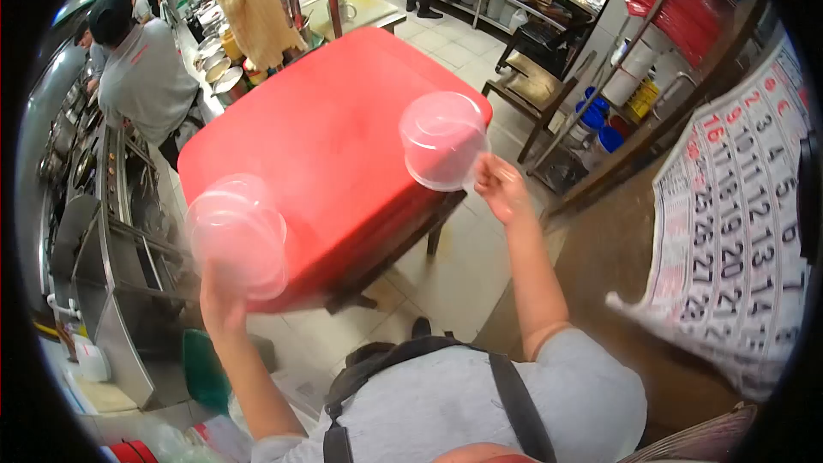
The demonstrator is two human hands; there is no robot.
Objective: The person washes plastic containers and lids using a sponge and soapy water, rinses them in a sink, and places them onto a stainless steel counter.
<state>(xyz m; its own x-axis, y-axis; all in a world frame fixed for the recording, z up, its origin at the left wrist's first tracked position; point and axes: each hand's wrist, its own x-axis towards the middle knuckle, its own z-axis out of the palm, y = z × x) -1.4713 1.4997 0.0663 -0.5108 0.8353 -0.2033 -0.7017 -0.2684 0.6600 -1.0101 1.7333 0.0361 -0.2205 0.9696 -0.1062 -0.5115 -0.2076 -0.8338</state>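
My left hand (225, 298) is closed on a round clear plastic container (237, 231) over the near left corner of a red tabletop (330, 120). This container is smeared by motion, so I cannot tell whether it is one piece or two stacked. At the right side of the red surface, my right hand (503, 188) pinches the rim of another round clear plastic container (443, 139). That one is tilted, and the red shows through its wall. Nothing can be seen inside either container.
A person in a grey shirt (150, 81) stands by the stoves at the left. A cloth (244, 4) hangs beyond the table. To my right are a wall calendar (729, 223) and a rack with blue-lidded tubs (609, 139). A green bin (206, 369) stands near my left arm.
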